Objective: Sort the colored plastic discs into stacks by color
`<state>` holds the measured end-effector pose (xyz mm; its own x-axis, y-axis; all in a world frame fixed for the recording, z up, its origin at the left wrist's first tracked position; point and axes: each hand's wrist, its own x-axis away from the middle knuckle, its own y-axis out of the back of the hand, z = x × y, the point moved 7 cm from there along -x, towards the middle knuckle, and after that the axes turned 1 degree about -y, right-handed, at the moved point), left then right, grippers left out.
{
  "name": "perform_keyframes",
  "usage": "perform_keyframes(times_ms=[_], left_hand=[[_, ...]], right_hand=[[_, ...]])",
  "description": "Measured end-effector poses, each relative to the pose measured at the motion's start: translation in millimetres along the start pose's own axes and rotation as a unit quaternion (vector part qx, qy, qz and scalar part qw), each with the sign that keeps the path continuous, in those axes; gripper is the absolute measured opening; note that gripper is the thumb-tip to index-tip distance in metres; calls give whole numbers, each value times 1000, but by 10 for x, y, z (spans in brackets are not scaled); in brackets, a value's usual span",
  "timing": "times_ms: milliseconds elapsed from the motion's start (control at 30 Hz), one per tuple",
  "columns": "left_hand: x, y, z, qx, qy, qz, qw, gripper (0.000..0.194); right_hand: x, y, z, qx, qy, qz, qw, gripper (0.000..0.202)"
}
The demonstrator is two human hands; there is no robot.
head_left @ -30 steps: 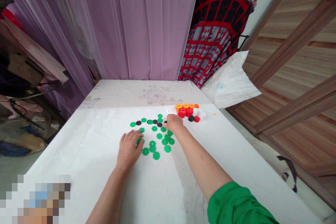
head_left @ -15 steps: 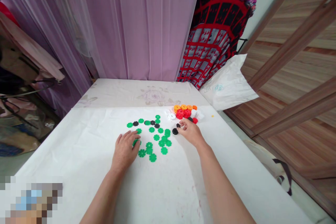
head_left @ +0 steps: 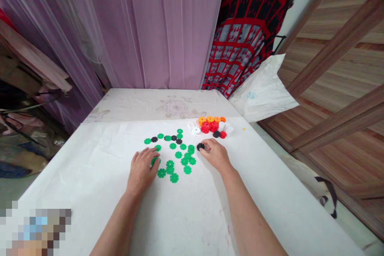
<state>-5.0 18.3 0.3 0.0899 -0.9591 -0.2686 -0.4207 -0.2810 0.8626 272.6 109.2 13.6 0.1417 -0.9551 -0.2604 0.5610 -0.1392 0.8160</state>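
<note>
My right hand (head_left: 216, 154) pinches a black notched disc (head_left: 201, 147) at the right of the scattered green discs (head_left: 187, 160). My left hand (head_left: 143, 168) lies palm down with its fingers spread, over the left edge of the green discs and touching some of them. Several black discs (head_left: 174, 138) lie among the green ones along the far side. Beyond my right hand, another black disc (head_left: 216, 134) sits by stacks of red discs (head_left: 205, 127).
Orange discs (head_left: 210, 119) and white discs (head_left: 196, 130) are grouped beside the red ones. A white bag (head_left: 264, 92) hangs at the table's right edge. The white-covered table (head_left: 186, 216) stands before a purple curtain (head_left: 156, 28).
My right hand has moved slightly left, onto the black discs it was beside, and uncovered the black disc near the red stacks. The view has shifted a little. My left hand stays put.
</note>
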Motion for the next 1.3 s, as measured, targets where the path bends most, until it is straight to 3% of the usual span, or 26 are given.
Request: perform_keyframes(times_ms=[667,767,967,1133,1300], left_hand=[[-1,-14,12,3,4,1,1000,24],[-4,-13,10,3,6,1,1000,23],[-4,-27,21,3,6,3,1000,23],[-2,-30,25,4,-1,-3,1000,24],[2,-34,28,5,-3,-7,1000,24]], right_hand=[[11,86,-63,8,-50,-5,999,14],[17,51,97,2,-30,-6,1000,17],[-16,-264,650,54,47,69,995,22],[-158,-453,873,144,18,118,982,26],[-263,-512,968,182,-14,144,973,29]])
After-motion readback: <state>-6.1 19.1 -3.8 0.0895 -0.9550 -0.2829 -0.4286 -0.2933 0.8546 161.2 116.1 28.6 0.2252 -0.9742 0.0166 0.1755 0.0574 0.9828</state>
